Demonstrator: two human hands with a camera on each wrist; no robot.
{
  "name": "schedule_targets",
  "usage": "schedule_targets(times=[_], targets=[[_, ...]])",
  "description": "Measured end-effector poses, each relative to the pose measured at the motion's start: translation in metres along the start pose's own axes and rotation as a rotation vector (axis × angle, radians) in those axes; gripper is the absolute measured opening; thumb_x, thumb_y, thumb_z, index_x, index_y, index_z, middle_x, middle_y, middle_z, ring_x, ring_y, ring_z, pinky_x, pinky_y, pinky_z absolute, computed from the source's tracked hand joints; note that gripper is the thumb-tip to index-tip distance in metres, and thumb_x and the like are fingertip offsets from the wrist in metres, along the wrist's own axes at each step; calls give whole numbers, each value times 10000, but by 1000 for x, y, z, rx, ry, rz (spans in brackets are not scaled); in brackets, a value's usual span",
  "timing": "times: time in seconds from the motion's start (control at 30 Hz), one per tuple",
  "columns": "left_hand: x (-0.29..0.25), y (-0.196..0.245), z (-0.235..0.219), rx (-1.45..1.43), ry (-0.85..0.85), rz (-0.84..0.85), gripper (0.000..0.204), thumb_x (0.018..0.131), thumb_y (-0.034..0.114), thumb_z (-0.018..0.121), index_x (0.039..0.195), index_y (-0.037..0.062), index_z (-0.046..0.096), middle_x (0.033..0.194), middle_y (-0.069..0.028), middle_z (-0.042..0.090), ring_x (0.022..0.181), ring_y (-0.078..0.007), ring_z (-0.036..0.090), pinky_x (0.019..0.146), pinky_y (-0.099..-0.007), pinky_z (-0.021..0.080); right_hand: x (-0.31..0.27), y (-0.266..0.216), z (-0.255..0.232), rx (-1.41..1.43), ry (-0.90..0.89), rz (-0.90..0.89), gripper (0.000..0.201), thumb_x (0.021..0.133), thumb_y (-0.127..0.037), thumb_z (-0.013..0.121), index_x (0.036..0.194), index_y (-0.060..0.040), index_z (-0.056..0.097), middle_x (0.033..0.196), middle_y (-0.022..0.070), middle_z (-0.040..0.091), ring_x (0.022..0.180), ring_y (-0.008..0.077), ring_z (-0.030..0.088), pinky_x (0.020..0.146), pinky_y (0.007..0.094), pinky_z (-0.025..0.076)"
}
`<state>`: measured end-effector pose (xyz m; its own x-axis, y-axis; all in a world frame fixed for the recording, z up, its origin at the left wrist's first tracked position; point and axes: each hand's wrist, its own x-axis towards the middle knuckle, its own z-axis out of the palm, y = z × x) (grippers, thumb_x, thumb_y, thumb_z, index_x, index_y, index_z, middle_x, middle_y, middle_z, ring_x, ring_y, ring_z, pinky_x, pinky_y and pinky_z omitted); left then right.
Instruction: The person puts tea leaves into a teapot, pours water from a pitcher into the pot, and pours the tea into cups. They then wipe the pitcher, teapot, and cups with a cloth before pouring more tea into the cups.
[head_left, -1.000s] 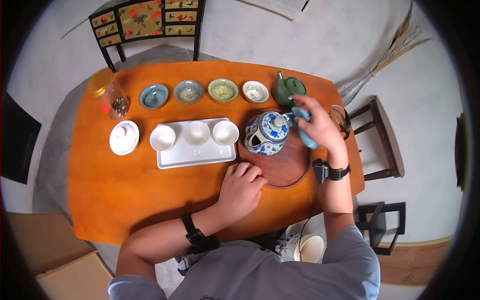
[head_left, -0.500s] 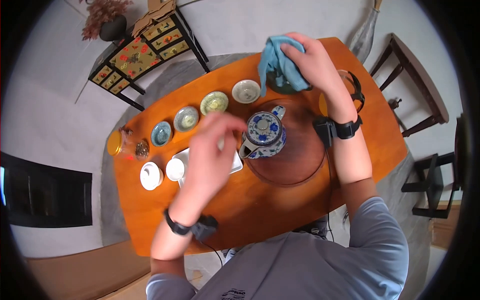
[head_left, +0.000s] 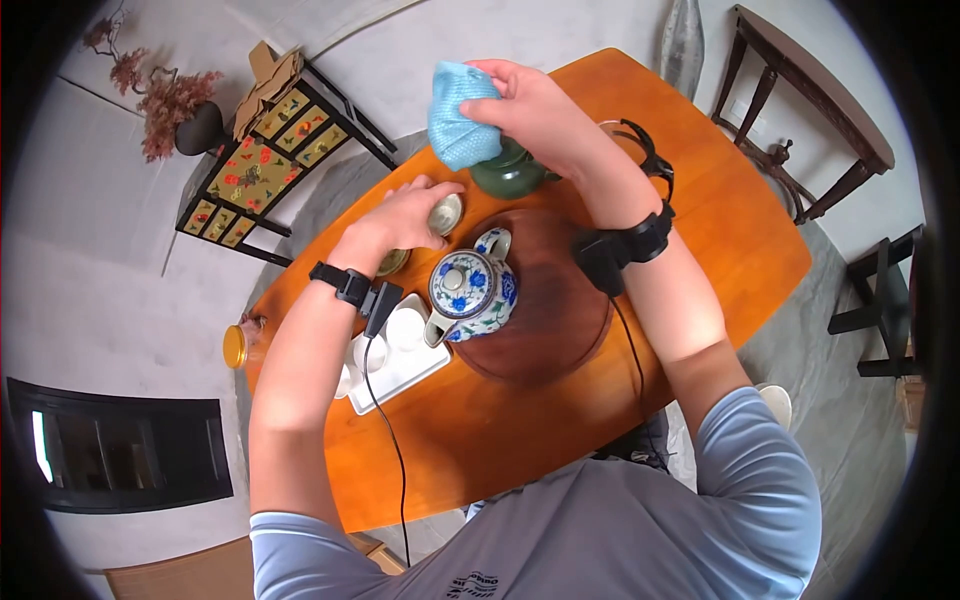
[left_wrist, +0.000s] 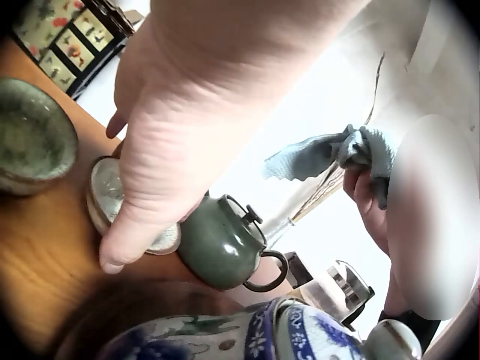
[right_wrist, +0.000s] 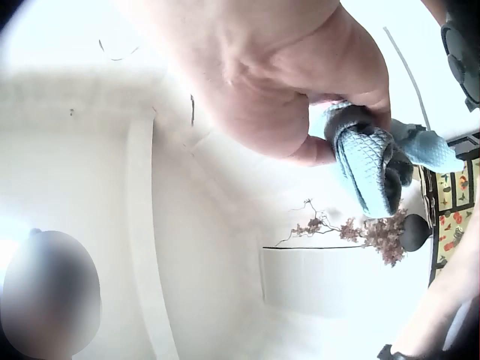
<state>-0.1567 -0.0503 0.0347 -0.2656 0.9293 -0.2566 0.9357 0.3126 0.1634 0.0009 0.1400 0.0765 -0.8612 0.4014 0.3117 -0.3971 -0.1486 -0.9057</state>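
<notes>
My left hand [head_left: 405, 212] reaches over the back edge of the table and grips a small pale bowl [head_left: 446, 213]. In the left wrist view the thumb lies along the bowl's rim and the hand covers its middle. My right hand [head_left: 532, 112] holds a crumpled light blue cloth [head_left: 460, 125] up, pinched between thumb and fingers. Behind the cloth stands a dark green teapot [head_left: 508, 175], partly covered in the head view. The blue-and-white floral teapot [head_left: 470, 290] stands on a round wooden board [head_left: 560, 330], spout toward the cups.
A white tray [head_left: 405, 384] carries white cups [head_left: 405, 328] beside the floral teapot's spout. Next to the left hand is a greenish bowl [head_left: 394, 262], mostly hidden by the wrist. A jar with a yellow lid [head_left: 235, 347] stands at the table's far left. Cords hang from both wrist cameras.
My left hand has gone from the table beside the board, across the tray, to the pale bowl. The right hand has lifted the cloth from beside the floral teapot and carried it back and left.
</notes>
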Motion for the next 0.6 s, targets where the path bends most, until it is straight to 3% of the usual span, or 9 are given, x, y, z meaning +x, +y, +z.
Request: schedule_targets(times=[0.03,0.1,0.17,0.23,0.3,0.4,0.5,0.53,0.6], targets=[[2,2,-1,-87,-60,-24,843,694,201,886,1462,206,538,1299,-160,577,1323,-370,515,1118,-523,394,1,2,-1,3,4,-1,497,900,-61,729,1357,70,585,1132,124,723,995,175,713,873,301,580],[6,-5,3,-125,-37,15,817,692,193,877,1440,185,549,1256,-169,582,1277,-375,540,1094,-492,421,4,4,-2,-56,9,-110,421,901,-87,765,1277,64,651,1050,93,742,931,157,721,845,294,588],[5,-9,1,-165,-17,53,791,689,185,868,1417,165,560,1213,-178,587,1231,-380,565,1069,-461,449,2,2,1,-4,68,-102,368,911,-108,764,1231,54,679,1019,82,748,893,151,721,814,292,586],[0,-11,-5,-256,160,99,735,700,178,843,1382,124,573,1170,-195,586,1167,-389,585,1034,-418,480,3,5,4,50,130,-91,319,922,-129,763,1185,44,706,988,71,753,855,145,721,782,290,585],[-4,-8,-15,-286,296,54,674,780,240,818,1374,75,544,1180,-202,605,1165,-355,600,1031,-429,484,10,16,5,244,348,-89,330,991,-227,697,1198,29,677,1006,68,732,852,136,692,763,291,566],[-18,11,-48,-514,347,-108,562,923,324,742,1359,52,513,1181,-184,667,1107,-264,643,983,-377,505,16,36,13,412,488,-111,372,1062,-320,576,1210,17,638,1034,64,698,895,131,648,812,307,542],[-32,39,-77,-438,534,-174,555,1025,464,571,1369,38,484,1171,-203,667,1088,-282,644,1006,-385,486,19,65,31,401,468,-183,431,1127,-362,443,1299,-6,613,1168,75,699,1025,144,685,879,322,560],[-36,54,-83,-452,564,-216,607,1038,519,519,1377,18,490,1204,-238,674,1126,-324,665,1023,-402,482,19,71,39,403,462,-181,431,1127,-362,443,1299,-6,613,1168,75,699,1025,144,685,879,322,560],[-37,71,-87,-454,585,-212,618,1036,517,524,1375,1,497,1221,-257,676,1153,-348,669,1025,-410,484,2,73,63,545,263,-143,460,1141,-397,396,1287,-20,615,1157,70,695,1027,134,674,892,310,550]])
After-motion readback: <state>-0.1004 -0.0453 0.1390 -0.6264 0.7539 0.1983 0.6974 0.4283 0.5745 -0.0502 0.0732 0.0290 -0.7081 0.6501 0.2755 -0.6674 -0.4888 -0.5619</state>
